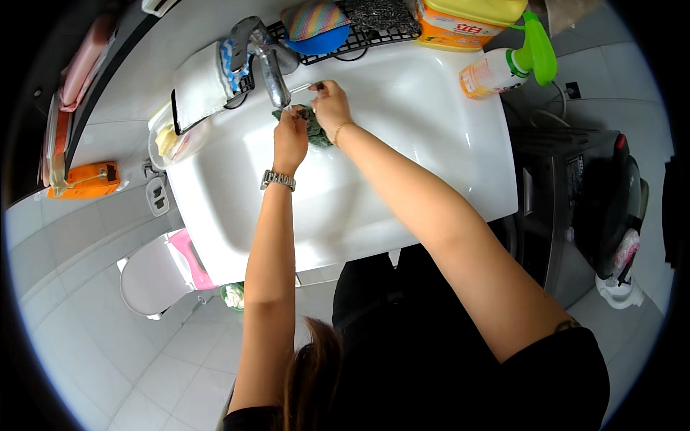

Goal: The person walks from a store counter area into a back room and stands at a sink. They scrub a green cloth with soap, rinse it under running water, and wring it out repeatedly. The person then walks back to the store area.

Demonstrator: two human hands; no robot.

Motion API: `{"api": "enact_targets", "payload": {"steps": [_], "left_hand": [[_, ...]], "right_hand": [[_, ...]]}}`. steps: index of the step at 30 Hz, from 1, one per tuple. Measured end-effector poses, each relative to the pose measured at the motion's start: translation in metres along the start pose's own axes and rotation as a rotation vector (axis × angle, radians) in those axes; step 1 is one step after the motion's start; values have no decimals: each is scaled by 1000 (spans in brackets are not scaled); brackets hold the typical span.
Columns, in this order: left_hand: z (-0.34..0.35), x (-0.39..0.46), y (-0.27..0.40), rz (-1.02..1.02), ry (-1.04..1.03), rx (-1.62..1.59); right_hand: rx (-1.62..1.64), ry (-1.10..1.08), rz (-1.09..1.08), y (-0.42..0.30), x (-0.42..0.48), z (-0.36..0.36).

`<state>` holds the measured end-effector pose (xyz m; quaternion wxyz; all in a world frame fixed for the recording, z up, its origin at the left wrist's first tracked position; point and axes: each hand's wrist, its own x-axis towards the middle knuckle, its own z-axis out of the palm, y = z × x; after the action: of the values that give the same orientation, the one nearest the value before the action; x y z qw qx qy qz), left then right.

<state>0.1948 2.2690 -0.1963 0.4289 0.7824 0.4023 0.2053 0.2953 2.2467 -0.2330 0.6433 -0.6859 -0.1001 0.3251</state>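
Over a white sink basin [377, 178], both hands are close together beneath the spout of a chrome faucet [274, 81]. My left hand [291, 137], with a metal watch on the wrist, has its fingers closed on a dark green cloth [318, 132] at its upper end. My right hand [330, 105] is just right of it, at the cloth's upper right side, with fingertips bent near a thin pale bar on the basin's back wall. Whether the right fingers pinch the cloth is unclear. The cloth hangs bunched between and below the hands.
Behind the faucet, black wire racks hold a folded white cloth [199, 86], a striped pad [314, 20] and steel scourers [384, 16]. A yellow detergent jug [458, 24] and green-topped spray bottle [498, 73] stand at the back right. A clear container [178, 143] sits at the left rim.
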Motion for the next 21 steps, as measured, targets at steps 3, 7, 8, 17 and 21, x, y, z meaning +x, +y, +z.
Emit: {"api": "enact_targets", "payload": {"steps": [3, 7, 8, 17, 21], "left_hand": [[-1, 9, 14, -30, -46, -4], [1, 19, 17, -89, -89, -50], [2, 20, 9, -108, -105, -81], [-6, 29, 8, -292, -124, -169], [-12, 9, 17, -191, -214, -340]], "right_hand": [[152, -37, 249, -8, -13, -42], [139, -62, 407, 1, -34, -76], [133, -76, 458, -1, -40, -78], [197, -295, 673, 7, -54, -49], [449, -182, 931, 11, -48, -25]]}}
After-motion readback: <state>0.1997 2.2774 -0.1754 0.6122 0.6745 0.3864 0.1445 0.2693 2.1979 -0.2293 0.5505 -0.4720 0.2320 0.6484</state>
